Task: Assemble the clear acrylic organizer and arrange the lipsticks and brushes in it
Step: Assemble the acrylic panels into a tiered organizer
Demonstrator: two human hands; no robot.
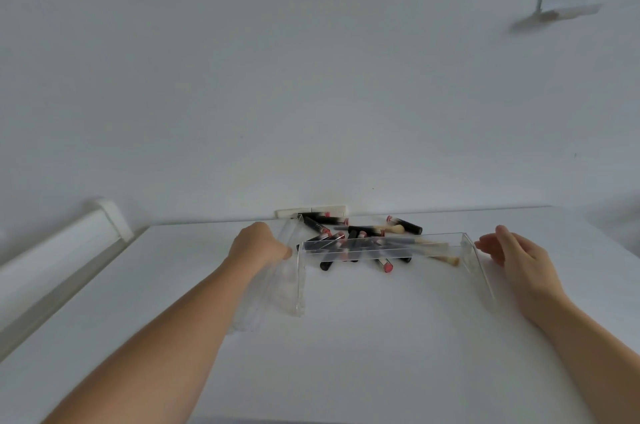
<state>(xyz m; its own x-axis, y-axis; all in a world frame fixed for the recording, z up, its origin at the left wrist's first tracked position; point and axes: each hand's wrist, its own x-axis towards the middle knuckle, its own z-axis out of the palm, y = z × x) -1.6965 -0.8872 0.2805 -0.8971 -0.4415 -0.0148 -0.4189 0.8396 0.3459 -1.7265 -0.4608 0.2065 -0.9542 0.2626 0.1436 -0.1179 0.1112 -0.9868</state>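
Observation:
A clear acrylic organizer frame (381,245) stands on the white table (363,354), with a side wall at each end. My left hand (258,245) grips the top of its left wall, fingers curled over the edge. A second clear acrylic piece (263,299) lies against that wall beneath my left forearm. My right hand (519,259) hovers just right of the right wall (476,268) with relaxed fingers, holding nothing. Behind and seen through the frame lies a heap of black lipsticks (405,224) with pink ends and several brushes (443,259) with pale bristles.
The table's back edge meets a white wall, where a white socket strip (311,211) sits. A white trunking (59,250) runs along the left. A small shelf (568,8) hangs high on the wall at right.

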